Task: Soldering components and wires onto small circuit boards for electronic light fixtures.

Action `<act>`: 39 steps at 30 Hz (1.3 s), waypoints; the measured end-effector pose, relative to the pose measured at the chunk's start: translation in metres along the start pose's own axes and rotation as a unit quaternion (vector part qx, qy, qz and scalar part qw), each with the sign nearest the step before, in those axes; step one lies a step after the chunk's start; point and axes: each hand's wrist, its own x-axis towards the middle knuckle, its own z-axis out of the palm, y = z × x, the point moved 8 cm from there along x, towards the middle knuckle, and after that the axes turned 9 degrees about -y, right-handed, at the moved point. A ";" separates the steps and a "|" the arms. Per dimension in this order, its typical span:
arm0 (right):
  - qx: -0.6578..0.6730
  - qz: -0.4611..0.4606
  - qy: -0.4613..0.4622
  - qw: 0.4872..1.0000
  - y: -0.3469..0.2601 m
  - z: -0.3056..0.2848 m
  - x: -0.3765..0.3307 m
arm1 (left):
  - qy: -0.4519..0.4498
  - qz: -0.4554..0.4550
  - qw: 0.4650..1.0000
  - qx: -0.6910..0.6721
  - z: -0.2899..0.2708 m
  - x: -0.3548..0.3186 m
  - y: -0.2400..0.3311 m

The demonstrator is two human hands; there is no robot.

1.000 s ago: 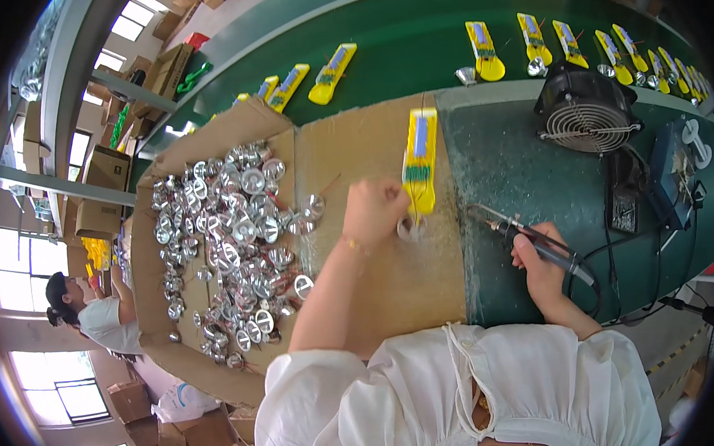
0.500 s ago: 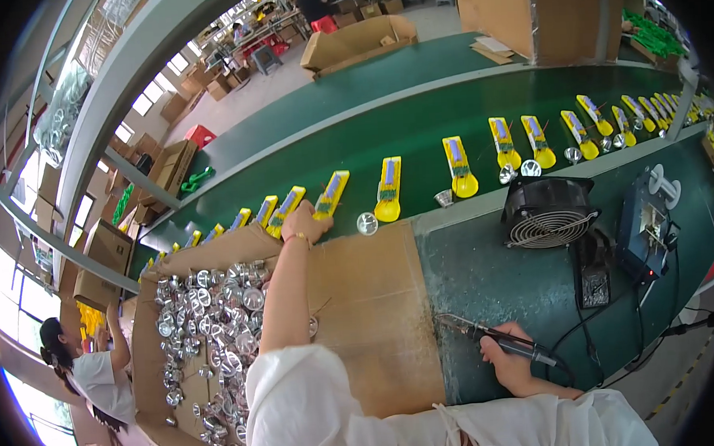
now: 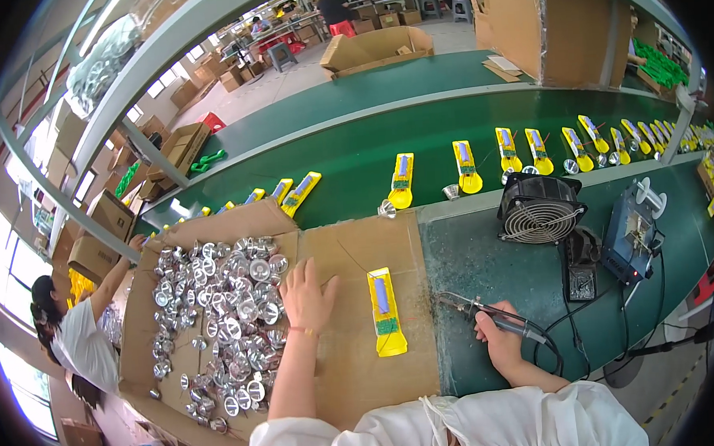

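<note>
My left hand point(image 3: 308, 297) is open over the cardboard mat, fingers spread, beside the right wall of a carton point(image 3: 212, 229). To its right a yellow plastic casing point(image 3: 385, 344) lies on the brown cardboard mat point(image 3: 345, 385). A purple cell point(image 3: 382, 296) and a small green circuit board point(image 3: 387, 325) sit in it, with a thin wire rising from its far end. Round silvery reflector cups point(image 3: 247, 309) are heaped inside the carton. My right hand point(image 3: 502, 338) is closed around a soldering iron point(image 3: 503, 320), its tip pointing left near the mat's right edge.
Similar yellow casings point(image 3: 467, 169) line the green conveyor belt point(image 3: 339, 196), some with reflector cups beside them. A black fan point(image 3: 540, 209), an iron stand point(image 3: 581, 268) and a blue soldering unit point(image 3: 628, 237) with cables stand at right. At left another person point(image 3: 84, 334) reaches toward the belt.
My left hand has come back from the belt toward me and spread its fingers. A yellow casing now lies on the mat. My right hand keeps the iron in nearly the same place.
</note>
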 end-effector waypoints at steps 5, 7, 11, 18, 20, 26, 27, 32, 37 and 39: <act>0.012 -0.014 -0.008 1.000 0.005 -0.002 -0.004 | -0.185 -0.004 0.973 0.135 0.074 -0.033 -0.033; 0.012 -0.017 -0.001 1.000 0.006 -0.005 -0.004 | -0.169 0.006 0.977 0.127 0.065 -0.032 -0.031; 0.002 -0.019 -0.001 1.000 0.002 -0.008 -0.007 | -0.092 -0.074 0.978 -0.174 0.008 -0.026 -0.018; -0.011 -0.024 -0.011 1.000 -0.007 0.000 -0.015 | -0.173 -0.180 0.861 -0.442 -0.013 -0.080 0.024; -0.020 -0.022 -0.023 0.999 -0.008 0.004 -0.017 | -0.190 -0.211 0.860 -0.424 -0.007 -0.098 0.025; -0.018 -0.010 -0.118 0.993 -0.020 0.028 -0.023 | -0.213 -0.272 0.835 -0.429 0.010 -0.107 0.018; -0.016 -0.017 -0.135 0.991 -0.022 0.033 -0.024 | -0.222 -0.277 0.827 -0.436 0.011 -0.107 0.022; -0.075 -0.047 -0.142 0.986 -0.021 0.049 -0.025 | -0.194 -0.293 0.780 -0.518 0.031 -0.120 0.031; -0.105 -0.018 -0.146 0.984 -0.010 0.053 -0.029 | -0.175 -0.245 0.803 -0.514 0.029 -0.121 0.038; -0.069 -0.033 -0.137 0.988 -0.014 0.055 -0.028 | -0.172 -0.246 0.804 -0.514 0.025 -0.117 0.042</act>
